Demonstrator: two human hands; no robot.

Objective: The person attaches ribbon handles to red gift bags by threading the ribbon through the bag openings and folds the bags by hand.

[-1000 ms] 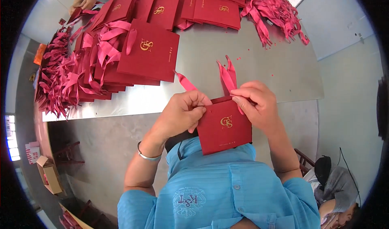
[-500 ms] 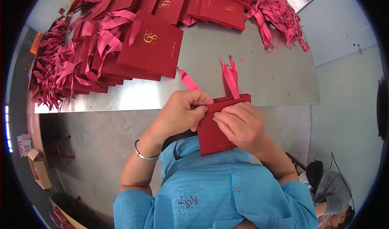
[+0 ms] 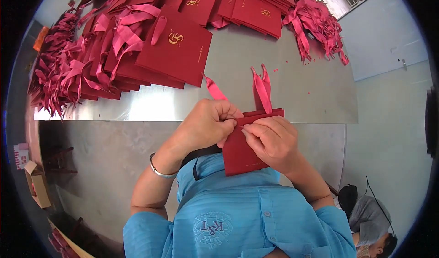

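Your small red bag (image 3: pixel 234 152), a flat rectangular form in smooth, matte, stiff material, stands between your hands in front of your waist, just off the near edge of the table (image 3: pixel 292 100). Its mouth is a narrow slit with straight, parallel rims. From the mouth rises a pink ribbon (image 3: pixel 262 91), glossy and folded lengthwise, its ends cut to points; a second pink strip (image 3: pixel 215 90) slants up behind your left hand (image 3: pixel 212 121). Your left hand grips the bag's upper left corner between thumb and bent forefinger. Your right hand (image 3: pixel 273 140) is curled over the front panel, its thumb and fingertips just below the rim; whether they pinch anything there is too small to tell. A smooth, silvery bangle (image 3: pixel 162 170) rings your left wrist, and your shirt (image 3: pixel 228 198) is of blue, faintly striped cloth.

The tabletop is smooth, grey and sheeny, with tiny red scraps scattered on it. To the left, larger red bags (image 3: pixel 180 52) overlap like shingles, bearing gold emblems and looped satiny ribbons. Farther right lies a tangled mound of pink ribbons (image 3: pixel 315 22), crinkled and sharp-tipped.
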